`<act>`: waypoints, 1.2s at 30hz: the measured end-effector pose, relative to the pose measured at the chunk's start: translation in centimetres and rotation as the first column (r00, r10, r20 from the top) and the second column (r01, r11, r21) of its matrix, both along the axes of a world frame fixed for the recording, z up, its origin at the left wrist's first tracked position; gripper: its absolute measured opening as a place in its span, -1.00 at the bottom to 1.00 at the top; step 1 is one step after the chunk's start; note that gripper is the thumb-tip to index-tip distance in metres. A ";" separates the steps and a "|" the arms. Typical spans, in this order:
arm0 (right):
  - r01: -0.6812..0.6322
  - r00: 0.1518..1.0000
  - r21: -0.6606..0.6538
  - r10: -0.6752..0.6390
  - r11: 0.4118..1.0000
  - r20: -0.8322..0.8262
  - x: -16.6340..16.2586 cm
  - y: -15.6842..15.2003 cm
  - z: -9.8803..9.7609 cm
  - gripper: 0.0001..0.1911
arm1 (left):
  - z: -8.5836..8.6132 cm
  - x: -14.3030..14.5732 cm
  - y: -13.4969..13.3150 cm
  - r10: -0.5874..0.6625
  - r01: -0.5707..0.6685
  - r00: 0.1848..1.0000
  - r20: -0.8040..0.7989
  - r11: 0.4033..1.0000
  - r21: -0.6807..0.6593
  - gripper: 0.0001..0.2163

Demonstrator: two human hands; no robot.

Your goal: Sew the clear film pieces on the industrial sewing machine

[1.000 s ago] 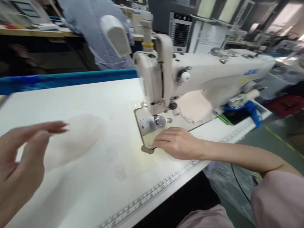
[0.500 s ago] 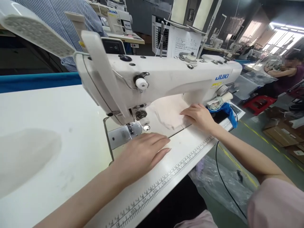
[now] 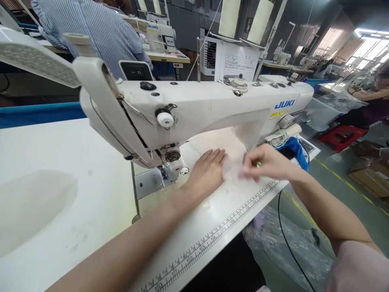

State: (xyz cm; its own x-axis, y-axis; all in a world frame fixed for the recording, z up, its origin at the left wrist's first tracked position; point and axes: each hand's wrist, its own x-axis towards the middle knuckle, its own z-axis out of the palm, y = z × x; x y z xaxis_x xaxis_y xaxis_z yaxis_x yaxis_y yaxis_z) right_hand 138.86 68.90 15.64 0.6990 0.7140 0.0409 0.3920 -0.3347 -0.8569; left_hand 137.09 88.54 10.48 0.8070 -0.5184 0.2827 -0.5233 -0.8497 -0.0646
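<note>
A pale pinkish-white piece of fabric lies on the sewing machine bed, under the arm of the white sewing machine. My left hand is flat on its near left part, fingers stretched toward the machine's arm. To the right, my right hand is raised over the fabric's near right edge with fingers curled into a pinch, blurred by motion. A small green spot shows in its grip, too little to name. Whether the fabric's edge is also pinched is unclear. The presser foot and needle area stand left of my left hand.
A printed ruler runs along the table's front edge. Blue cloth and a thread cone lie at the right end. Thread cones stand behind the machine. A person in a striped shirt sits beyond; a red stool is at right.
My left hand has moved right and away from me, onto the fabric. My right hand has lifted off the fabric and curled its fingers. The view has shifted slightly.
</note>
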 end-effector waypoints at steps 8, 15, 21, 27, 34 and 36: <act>-0.133 0.917 0.258 0.218 0.957 -0.333 -5.6 4.1 -2.1 -0.41 | 2.0 -5.7 3.1 0.020 -0.021 1.000 -0.007 0.956 -0.292 -0.76; 0.108 0.895 0.497 0.133 0.861 -0.425 -7.5 10.7 -3.8 -0.36 | 3.4 -14.6 5.7 0.125 -0.310 0.941 -0.316 0.697 -0.647 -0.68; -0.004 0.810 0.475 0.281 0.880 -0.515 -6.6 13.1 -3.0 -0.42 | 3.6 -14.6 8.3 -0.020 -0.561 0.765 -0.644 0.471 -0.681 -0.70; -0.200 0.688 0.320 0.366 0.926 -0.626 -4.2 13.5 -2.9 -0.47 | 5.0 -13.9 12.0 -0.272 -0.756 0.535 -0.800 0.269 -0.597 -0.65; -0.408 0.735 0.229 0.466 0.884 -0.492 -2.8 14.0 -2.5 -0.54 | 4.7 -12.1 10.5 -0.221 -0.678 0.628 -0.746 0.315 -0.664 -0.77; -0.413 0.784 0.174 0.446 0.894 -0.432 -1.7 13.7 -2.4 -0.62 | 4.2 -11.8 10.6 -0.158 -0.668 0.650 -0.743 0.347 -0.659 -0.79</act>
State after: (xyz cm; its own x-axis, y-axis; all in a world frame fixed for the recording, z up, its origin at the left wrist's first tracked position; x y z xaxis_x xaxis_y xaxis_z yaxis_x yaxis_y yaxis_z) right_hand 137.18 82.61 13.25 0.2724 0.9518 -0.1410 0.0482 -0.1598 -0.9860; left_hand 125.31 99.14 14.66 0.9735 -0.0459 -0.2242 0.2038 -0.2714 0.9406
